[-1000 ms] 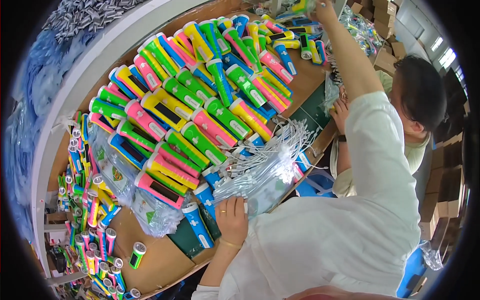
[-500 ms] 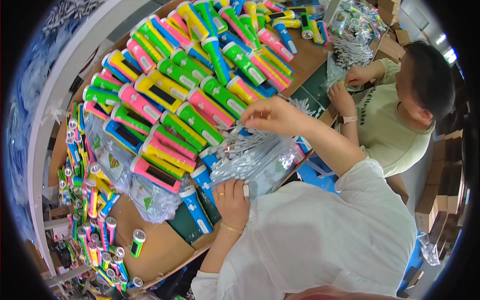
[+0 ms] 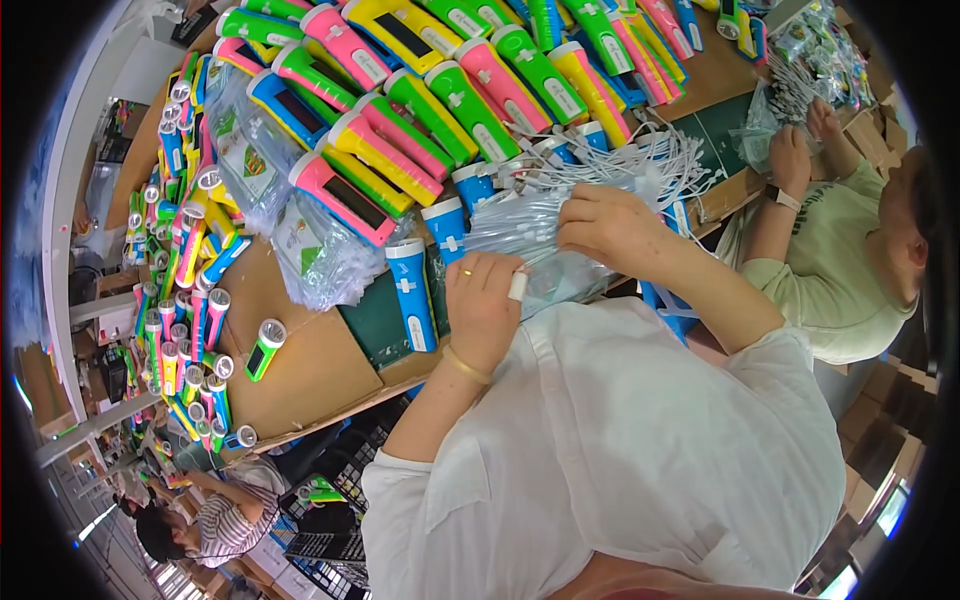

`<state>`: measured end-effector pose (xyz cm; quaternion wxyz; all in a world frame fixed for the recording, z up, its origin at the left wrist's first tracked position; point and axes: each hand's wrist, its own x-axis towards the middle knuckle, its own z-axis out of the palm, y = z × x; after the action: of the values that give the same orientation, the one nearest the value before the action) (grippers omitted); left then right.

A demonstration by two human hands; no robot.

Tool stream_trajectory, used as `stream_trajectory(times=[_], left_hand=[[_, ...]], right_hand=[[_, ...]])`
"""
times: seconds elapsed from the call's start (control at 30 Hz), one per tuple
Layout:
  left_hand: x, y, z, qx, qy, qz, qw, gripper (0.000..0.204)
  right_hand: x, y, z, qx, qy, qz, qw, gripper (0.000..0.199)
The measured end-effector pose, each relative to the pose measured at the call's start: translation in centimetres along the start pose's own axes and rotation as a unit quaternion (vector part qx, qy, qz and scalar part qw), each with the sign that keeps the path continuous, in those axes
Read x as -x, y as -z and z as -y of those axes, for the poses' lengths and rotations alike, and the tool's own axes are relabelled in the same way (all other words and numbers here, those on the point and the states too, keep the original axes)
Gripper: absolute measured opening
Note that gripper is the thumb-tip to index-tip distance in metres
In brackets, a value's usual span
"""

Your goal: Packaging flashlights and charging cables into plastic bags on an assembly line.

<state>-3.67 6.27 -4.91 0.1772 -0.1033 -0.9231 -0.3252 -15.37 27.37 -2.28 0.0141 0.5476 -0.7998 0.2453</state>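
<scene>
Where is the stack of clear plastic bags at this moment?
In the head view, the stack of clear plastic bags lies just right of centre at the table edge, held between the left hand and right hand, beside a blue flashlight.

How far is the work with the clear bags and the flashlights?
Done: none clearly finished. In hand: left hand and right hand both hold the bundle of clear bags. Left: rows of unbagged coloured flashlights cover the table.

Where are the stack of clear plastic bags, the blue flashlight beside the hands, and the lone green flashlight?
clear plastic bags (image 3: 520,225), head view, middle of the stack
blue flashlight (image 3: 413,295), head view, mid body
green flashlight (image 3: 262,350), head view, mid body
</scene>
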Motion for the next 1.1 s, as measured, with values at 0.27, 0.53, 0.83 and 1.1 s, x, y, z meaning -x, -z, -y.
stream_trajectory(times=[0.27,0.53,0.83,1.1], left_hand=[[2.3,1.5,0.9,0.128,0.11,0.0,0.986,0.019],[3.2,1.9,1.1,0.146,0.13,-0.014,0.981,0.021],[3.3,2.3,1.6,0.058,-0.038,0.028,0.997,0.041],[1.7,-0.3,-0.9,0.042,-0.207,0.065,0.975,0.019]], right_hand=[[-2.0,-2.9,2.6,-0.115,0.048,-0.002,0.992,0.03],[-1.8,-3.7,2.2,-0.083,0.053,0.009,0.995,0.025],[-2.0,1.2,1.8,0.009,0.065,0.089,0.994,0.012],[-16.4,-7.2,4.3,-0.017,0.277,0.085,0.957,0.026]])
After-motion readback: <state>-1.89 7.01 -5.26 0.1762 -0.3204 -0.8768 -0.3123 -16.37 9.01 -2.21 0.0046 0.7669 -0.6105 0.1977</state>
